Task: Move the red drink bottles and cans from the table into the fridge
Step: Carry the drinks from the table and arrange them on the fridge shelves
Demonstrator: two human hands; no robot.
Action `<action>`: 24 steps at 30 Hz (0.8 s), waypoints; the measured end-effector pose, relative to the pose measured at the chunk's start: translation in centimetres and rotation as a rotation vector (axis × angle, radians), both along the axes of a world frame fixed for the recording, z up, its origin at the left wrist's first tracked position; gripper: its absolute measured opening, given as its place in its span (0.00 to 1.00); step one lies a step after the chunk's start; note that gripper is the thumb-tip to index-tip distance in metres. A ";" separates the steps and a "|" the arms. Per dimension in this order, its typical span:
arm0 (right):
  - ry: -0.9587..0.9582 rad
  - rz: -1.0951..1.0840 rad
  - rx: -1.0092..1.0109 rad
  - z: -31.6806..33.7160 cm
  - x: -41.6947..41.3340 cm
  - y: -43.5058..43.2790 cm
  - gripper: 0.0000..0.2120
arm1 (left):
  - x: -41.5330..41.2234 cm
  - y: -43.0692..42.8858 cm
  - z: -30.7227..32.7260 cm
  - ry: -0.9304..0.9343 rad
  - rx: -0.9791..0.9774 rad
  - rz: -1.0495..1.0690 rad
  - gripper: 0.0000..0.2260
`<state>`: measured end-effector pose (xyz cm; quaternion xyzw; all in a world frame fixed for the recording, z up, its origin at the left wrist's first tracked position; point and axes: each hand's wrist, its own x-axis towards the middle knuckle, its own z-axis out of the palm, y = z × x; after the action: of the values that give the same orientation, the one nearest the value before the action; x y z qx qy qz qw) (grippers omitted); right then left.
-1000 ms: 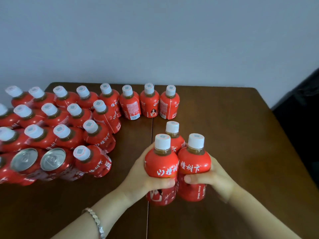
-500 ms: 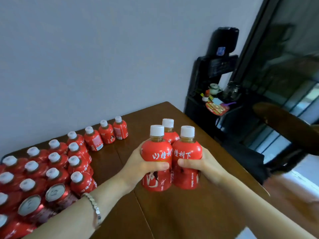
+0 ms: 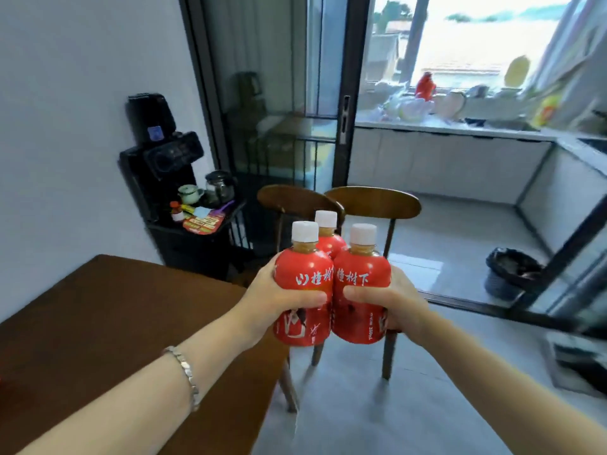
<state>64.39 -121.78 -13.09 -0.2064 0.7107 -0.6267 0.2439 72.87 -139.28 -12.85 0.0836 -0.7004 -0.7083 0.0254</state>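
Since half a second ago your view has swung right: the rows of bottles on the table (image 3: 115, 307) have dropped out of frame, and the three you carry are now past the table's corner, over the floor, in front of two wooden chairs (image 3: 371, 201). Head view: your left hand (image 3: 262, 300) is wrapped around the left front bottle (image 3: 303, 277), thumb across its label. Your right hand (image 3: 394, 303) grips the right front bottle (image 3: 361, 274) the same way. The rear bottle (image 3: 326, 239) sits wedged between and behind them; which fingers touch it is hidden. All three are upright, white caps on, bodies touching. White label text reads "楂树下" on the right bottle and "山楂树" on the left one, the rest wrapping out of sight. A figure is printed low on the left label; the small vertical print on the right is too blurred to read. Bracelet (image 3: 185, 372) on the left wrist. Black water dispenser (image 3: 157, 152) by the wall; its sticker is unreadable. Countertop clutter is motion-blurred.
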 end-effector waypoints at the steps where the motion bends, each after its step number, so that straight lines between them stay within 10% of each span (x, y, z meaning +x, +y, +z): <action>1: 0.007 -0.058 0.004 0.2 -0.9 3.2 0.32 | -1.8 2.8 0.4 0.004 -0.018 -0.057 0.35; 24: 0.178 -0.998 -0.040 3.0 -13.5 66.2 0.35 | -33.0 67.1 3.2 0.075 0.099 -1.034 0.40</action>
<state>50.86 -55.58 -10.10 0.1009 0.7286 -0.6605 -0.1508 39.88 -72.21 -9.63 -0.2976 -0.6143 -0.6632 -0.3070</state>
